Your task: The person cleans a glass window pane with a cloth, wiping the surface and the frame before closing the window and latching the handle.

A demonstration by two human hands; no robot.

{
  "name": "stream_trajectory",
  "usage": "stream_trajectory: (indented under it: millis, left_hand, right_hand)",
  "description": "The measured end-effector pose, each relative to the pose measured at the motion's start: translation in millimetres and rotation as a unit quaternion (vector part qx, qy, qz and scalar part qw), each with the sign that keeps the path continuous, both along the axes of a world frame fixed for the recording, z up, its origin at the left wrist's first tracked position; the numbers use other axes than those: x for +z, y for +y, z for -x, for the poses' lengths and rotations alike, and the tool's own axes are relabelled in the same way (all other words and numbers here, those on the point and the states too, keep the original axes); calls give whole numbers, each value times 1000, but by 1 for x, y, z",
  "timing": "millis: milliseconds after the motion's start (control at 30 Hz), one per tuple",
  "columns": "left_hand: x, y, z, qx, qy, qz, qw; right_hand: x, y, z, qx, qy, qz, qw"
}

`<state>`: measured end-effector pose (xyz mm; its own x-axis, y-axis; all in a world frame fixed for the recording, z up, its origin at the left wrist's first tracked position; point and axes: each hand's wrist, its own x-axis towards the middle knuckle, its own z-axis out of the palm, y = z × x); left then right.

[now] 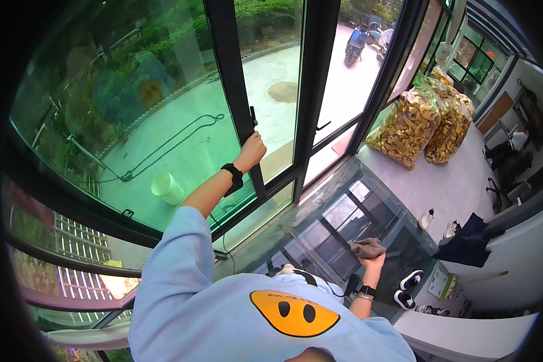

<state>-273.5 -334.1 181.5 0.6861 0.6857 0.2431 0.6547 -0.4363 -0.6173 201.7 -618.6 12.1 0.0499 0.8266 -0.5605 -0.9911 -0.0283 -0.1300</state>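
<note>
Far left: large green-tinted window pane (pixel 133 102), dark frame; outside below it a pale bucket (pixel 167 187) and a dark hose (pixel 169 142) on the pavement.

Left hands (pixel 251 151): arm raised in a light blue sleeve, black watch (pixel 233 176) on the wrist, fingers clenched around the dark vertical window frame bar (pixel 238 96), just under its small handle (pixel 253 116).

Centre: glossy dark sill surface (pixel 344 211) below the window, reflecting the frames.

Right hands (pixel 372 258): lowered, bracelet at the wrist, grasping a crumpled grey-brown cloth (pixel 367 247); the cloth sits bunched on top of the fingers, above the dark sill surface. Whether it touches the surface, cannot tell.

Further right: white counter (pixel 452 181) carrying two clear bags of golden pieces (pixel 425 123); a dark garment (pixel 469 241) draped at its near edge. Black-and-white shoes (pixel 409 288) on the floor below. Scooters (pixel 359 39) parked outside, top centre-right.
</note>
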Motion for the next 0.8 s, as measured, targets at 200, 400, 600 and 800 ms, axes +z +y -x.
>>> stream_trajectory:
  millis: [200,400,600,800]
  left_hand:
    - [2,-18,10,25,-20,14,999]
    - [2,-44,33,36,-28,16,999]
    - [1,-70,58,46,-33,18,998]
    - [1,-103,86,69,-44,30,996]
  right_hand:
    - [-25,-7,-9,13,40,68,997]
    - [-37,-20,-17,-23,31,171,985]
    - [-34,4,-15,-14,-1,152,988]
    - [-41,41,8,64,-2,110,992]
